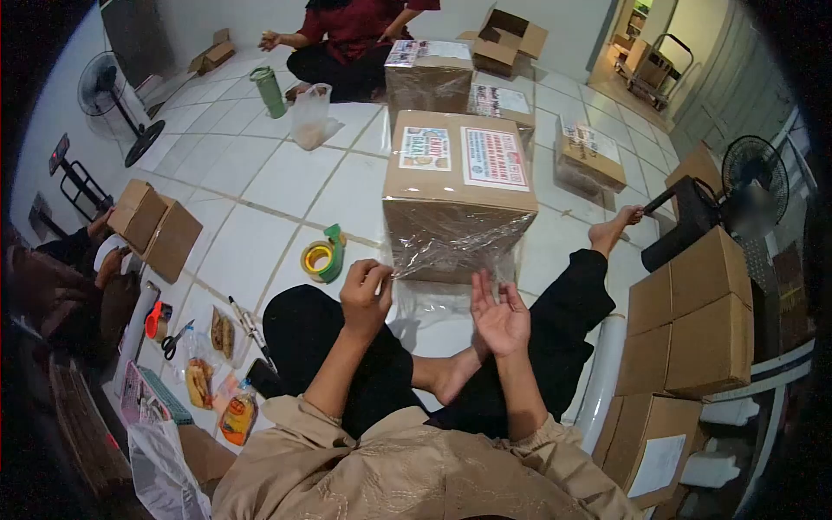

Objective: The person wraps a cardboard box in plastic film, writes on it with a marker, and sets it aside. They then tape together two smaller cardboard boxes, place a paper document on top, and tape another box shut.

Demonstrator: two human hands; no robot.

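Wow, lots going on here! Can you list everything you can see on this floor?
wrapped box: one, brown with printed labels, floor ahead of the hands
clear wrap: one sheet, see-through, around that box's lower part
tape roll: one, green and yellow, left of the box
scissors: one pair, dark, floor at left
snack packets: several, orange-yellow, near the scissors
bottle: one, green, far left
plain boxes: several, brown, stacked at right
fans: two, black, left and right edges
person in red: one, seated at far side
left hand: one, fingers pinching the wrap's edge
right hand: one, open, palm up, near the box
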